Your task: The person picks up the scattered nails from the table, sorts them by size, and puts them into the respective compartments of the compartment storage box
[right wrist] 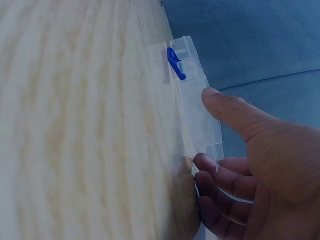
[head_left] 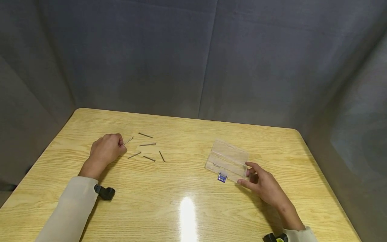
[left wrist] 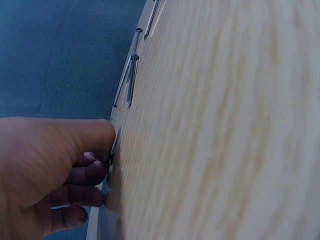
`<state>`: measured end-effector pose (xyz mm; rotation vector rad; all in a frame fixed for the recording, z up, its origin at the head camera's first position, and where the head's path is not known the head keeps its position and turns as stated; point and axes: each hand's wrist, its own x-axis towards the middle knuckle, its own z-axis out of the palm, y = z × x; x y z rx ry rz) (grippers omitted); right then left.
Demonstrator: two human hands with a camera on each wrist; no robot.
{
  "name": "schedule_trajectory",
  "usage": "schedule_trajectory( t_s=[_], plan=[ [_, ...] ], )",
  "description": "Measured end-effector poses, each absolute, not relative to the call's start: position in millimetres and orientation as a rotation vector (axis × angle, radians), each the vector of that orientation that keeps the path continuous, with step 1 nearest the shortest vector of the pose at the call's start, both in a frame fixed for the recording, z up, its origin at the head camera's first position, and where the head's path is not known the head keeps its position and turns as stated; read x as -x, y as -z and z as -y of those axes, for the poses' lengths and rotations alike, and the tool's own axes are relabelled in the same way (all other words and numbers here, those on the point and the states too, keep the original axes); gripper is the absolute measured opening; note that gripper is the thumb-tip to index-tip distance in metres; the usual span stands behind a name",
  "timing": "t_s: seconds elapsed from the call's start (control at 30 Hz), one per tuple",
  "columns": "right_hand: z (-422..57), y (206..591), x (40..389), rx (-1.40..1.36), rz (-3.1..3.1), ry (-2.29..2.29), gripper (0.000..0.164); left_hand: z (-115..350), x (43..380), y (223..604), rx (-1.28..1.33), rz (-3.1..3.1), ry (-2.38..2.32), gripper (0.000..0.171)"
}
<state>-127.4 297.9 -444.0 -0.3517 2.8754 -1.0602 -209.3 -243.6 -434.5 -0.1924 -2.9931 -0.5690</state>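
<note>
My left hand (head_left: 106, 148) is at the left of the table, its thumb and forefinger pinching the end of a nail (head_left: 128, 140). In the left wrist view the fingertips are right at the wooden surface. Several more nails (head_left: 147, 144) lie scattered just to the right of that hand. On the right, my right hand (head_left: 266, 183) grips the right end of a clear plastic box (head_left: 228, 160), thumb on the near edge and fingers curled at the end wall. The box's lid lies back, and a blue latch (head_left: 222, 177) sticks out in front. A small metallic piece (head_left: 216, 165) shows inside.
The wooden table (head_left: 157, 208) has rounded far corners and a bright light reflection near its front. Grey cloth (head_left: 151, 60) hangs behind the table and along both sides.
</note>
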Motion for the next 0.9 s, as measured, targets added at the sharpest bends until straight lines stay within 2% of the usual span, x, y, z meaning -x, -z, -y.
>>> schedule_trajectory(
  t_s=[0.9],
  plan=[
    [-298.1, 443.6, 126.8, 0.360, -2.877, 1.066, 0.075, 244.3, 204.5, 440.3, 0.180, 2.909, 0.846, 0.007]
  ],
)
